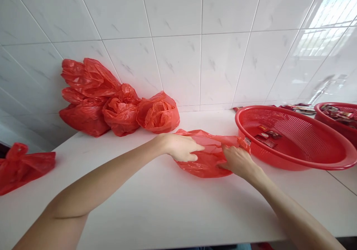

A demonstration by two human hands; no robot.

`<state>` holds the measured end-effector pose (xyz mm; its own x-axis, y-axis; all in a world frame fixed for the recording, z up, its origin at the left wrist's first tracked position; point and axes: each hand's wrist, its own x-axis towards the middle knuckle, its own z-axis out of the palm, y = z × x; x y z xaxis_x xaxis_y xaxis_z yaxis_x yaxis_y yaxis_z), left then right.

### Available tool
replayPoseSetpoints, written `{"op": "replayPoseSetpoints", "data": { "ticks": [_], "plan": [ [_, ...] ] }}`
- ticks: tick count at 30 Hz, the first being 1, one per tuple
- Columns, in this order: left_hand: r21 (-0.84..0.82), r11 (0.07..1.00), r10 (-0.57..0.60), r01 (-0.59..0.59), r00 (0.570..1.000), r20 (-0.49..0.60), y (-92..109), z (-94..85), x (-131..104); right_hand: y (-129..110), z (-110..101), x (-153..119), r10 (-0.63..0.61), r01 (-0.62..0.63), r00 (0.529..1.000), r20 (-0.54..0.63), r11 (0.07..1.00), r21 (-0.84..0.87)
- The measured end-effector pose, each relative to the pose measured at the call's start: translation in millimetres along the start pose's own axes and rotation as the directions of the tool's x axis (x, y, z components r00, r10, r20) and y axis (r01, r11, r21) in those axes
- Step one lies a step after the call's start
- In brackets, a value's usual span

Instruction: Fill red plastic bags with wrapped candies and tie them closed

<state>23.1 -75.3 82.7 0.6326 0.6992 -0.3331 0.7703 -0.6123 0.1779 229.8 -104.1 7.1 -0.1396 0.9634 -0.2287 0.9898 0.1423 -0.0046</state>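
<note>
A thin red plastic bag (208,160) lies on the white counter (156,205), just left of a red mesh basket (292,160). My left hand (182,147) grips the bag's upper edge from the left. My right hand (237,160) pinches the same bag at its right side, close to the basket's rim. The bag looks partly filled and its mouth is held between both hands. A few small dark packets (266,138) lie inside the basket.
Several tied red bags (117,105) are piled against the tiled wall at the back left. Another red bag (22,166) lies at the counter's left edge. A second red basket (338,118) with packets stands at the far right, below a tap.
</note>
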Motion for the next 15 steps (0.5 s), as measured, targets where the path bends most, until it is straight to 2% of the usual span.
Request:
{"op": "replayPoseSetpoints", "data": {
  "ticks": [2, 4, 7, 9, 11, 13, 15],
  "plan": [
    [-0.053, 0.989, 0.136, -0.135, 0.990, 0.028, 11.9, -8.6, -9.4, -0.9, 0.7, 0.4, 0.002, -0.002, 1.000, 0.001, 1.000, -0.006],
    [-0.042, 0.964, 0.264, -0.264, 0.965, 0.003, 23.8, -13.4, -13.2, -1.2, 1.4, 0.5, -0.004, 0.005, 1.000, 0.006, 1.000, -0.012],
    [0.084, 0.937, 0.344, -0.339, 0.937, -0.055, 31.6, -7.5, -3.6, -0.6, 3.1, 0.9, -0.028, 0.028, 1.000, 0.008, 0.999, -0.023],
    [0.212, 0.934, 0.310, -0.288, 0.947, -0.079, 25.9, 3.1, 9.7, 0.1, 4.6, 1.7, -0.045, 0.045, 0.999, -0.003, 0.999, -0.028],
    [0.314, 0.924, 0.239, -0.218, 0.971, -0.028, 12.9, 14.2, 22.3, 1.0, 6.1, 2.5, -0.059, 0.058, 0.998, -0.026, 0.998, -0.030],
    [0.316, 0.934, 0.165, -0.167, 0.986, 0.033, -2.6, 22.0, 30.3, 2.4, 7.7, 2.8, -0.087, 0.085, 0.994, -0.062, 0.996, -0.029],
    [0.254, 0.961, 0.112, -0.111, 0.994, 0.014, -15.3, 26.0, 32.9, 4.0, 9.5, 2.6, -0.242, 0.237, 0.959, -0.145, 0.970, -0.050]
  ]
}}
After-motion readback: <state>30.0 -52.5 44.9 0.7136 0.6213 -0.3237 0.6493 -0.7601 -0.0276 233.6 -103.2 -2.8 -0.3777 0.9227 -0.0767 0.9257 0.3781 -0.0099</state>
